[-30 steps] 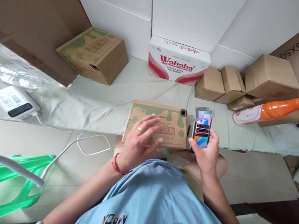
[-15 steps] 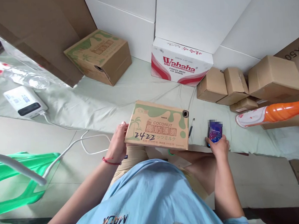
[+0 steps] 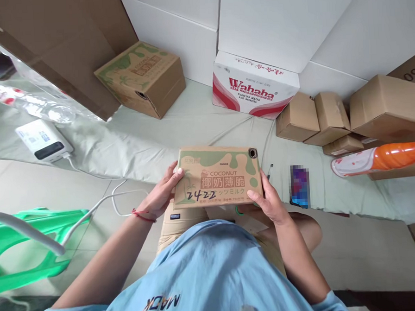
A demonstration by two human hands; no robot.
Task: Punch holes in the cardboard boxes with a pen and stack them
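Observation:
A brown cardboard coconut box with green print and "2422" written on it is held above my lap, at the near edge of the bench. My left hand grips its left end, thumb on the printed face. At the right end my right hand holds it too, thumb on the lower right corner of the face. The fingers behind the box are partly hidden. A phone, partly blurred out, lies on the cloth right of my right hand. Behind the box's right end a pen shows in part.
On the cloth-covered bench stand another coconut box, a Wahaha carton, plain boxes and an orange bottle. A white device with a cable lies at left, near plastic bottles. A green stool is lower left.
My right hand has let go of the phone, moved left and taken hold of the box's right end. The box has turned slightly to lie more level, and my left thumb now rests on its face.

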